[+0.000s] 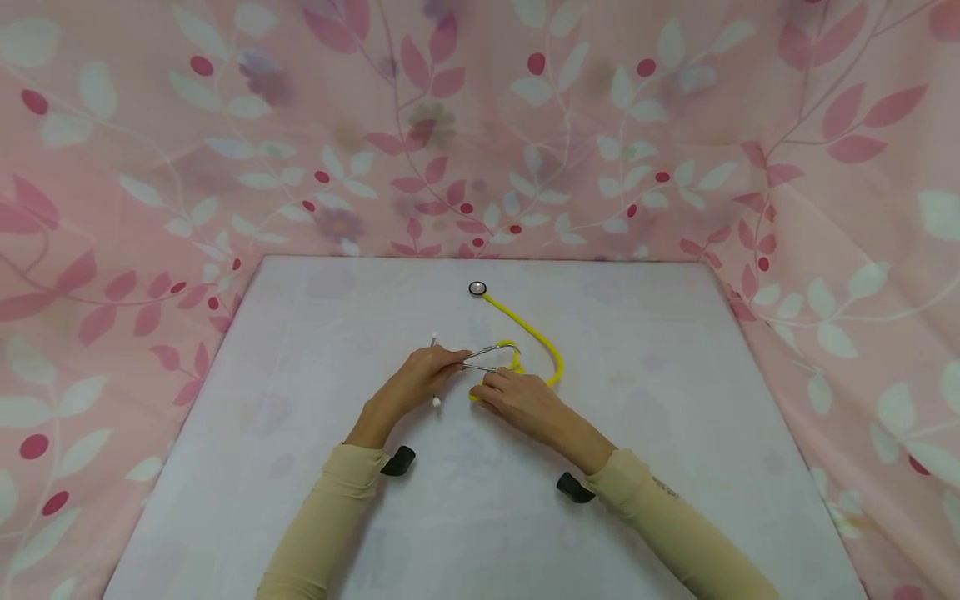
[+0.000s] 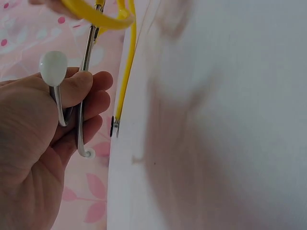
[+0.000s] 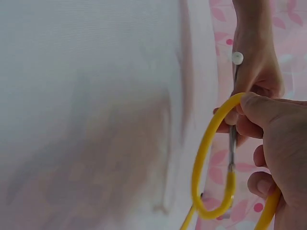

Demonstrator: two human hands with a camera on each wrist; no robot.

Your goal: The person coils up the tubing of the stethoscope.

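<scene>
One stethoscope [image 1: 542,337] is on and above the middle of a white table [image 1: 675,417], between the person's two hands. Its single round chest piece [image 1: 477,288] lies toward the table's far edge, its pale face ringed in black. From there one yellow tube [image 3: 202,143] bends out to the right and comes back nearer, reaching the right hand.

The left hand [image 1: 433,367] grasps the metal part: thumb and fingers pinch the two silver ear tubes [image 2: 88,52], which run close together there and spread apart toward the right. Two white ear tips, one to each ear tube, stick out past this hand. In the head view one shows on its far side and the other [image 1: 437,402] on its near side.

The right hand [image 1: 521,404] grips the yellow tube, with the thumb and forefinger pinching a bend of it and the other fingers curled in. In the right wrist view the tube makes one open loop left of these fingers, and another stretch of it comes out below the hand. The hands are close together; whether they touch, I cannot tell.

Two beige sleeves, one on the left arm [image 1: 326,517] and one on the right [image 1: 667,525], reach in from the near side. Two black curved pieces, one beside each cuff, show too. Pink leaf-patterned cloth [image 1: 480,125] hangs at the far side, left and right.
</scene>
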